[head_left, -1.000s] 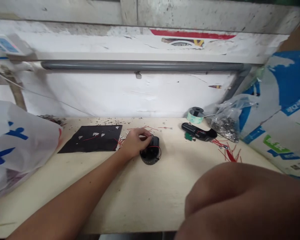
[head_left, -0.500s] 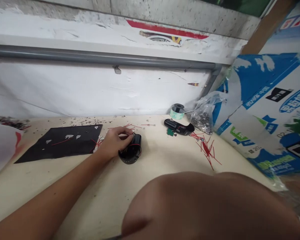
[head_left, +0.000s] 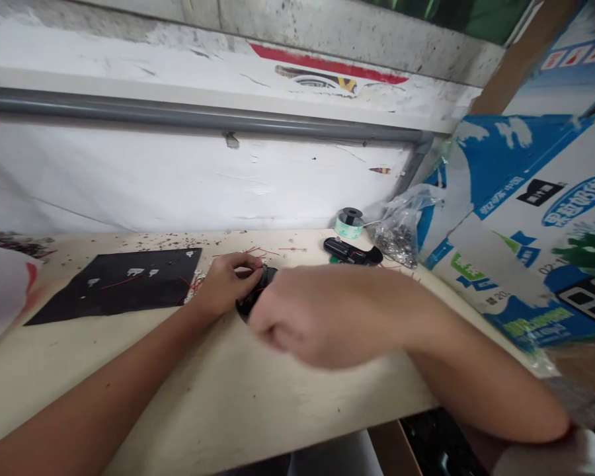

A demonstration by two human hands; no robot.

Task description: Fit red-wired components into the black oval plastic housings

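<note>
My left hand (head_left: 227,284) reaches across the pale worktable (head_left: 287,403) and grips a small black cylindrical part (head_left: 256,299) with red wire on it; the fingers curl over its top. My right hand (head_left: 327,317) sweeps in front of that part, close to the camera and smeared by motion, hiding most of it. Its fingers look curled but I cannot make out whether anything is in them.
A black mat (head_left: 119,284) with small white bits lies left of the hands. Behind are a black device (head_left: 352,252), a green-and-black spool (head_left: 350,223), a clear bag of small metal parts (head_left: 401,231) and blue-white printed sacks (head_left: 525,218). Red wire scraps litter the table.
My right arm, which filled the lower frame as a close blur, has swung forward so the hand now covers the black part. The left hand has stayed on the part.
</note>
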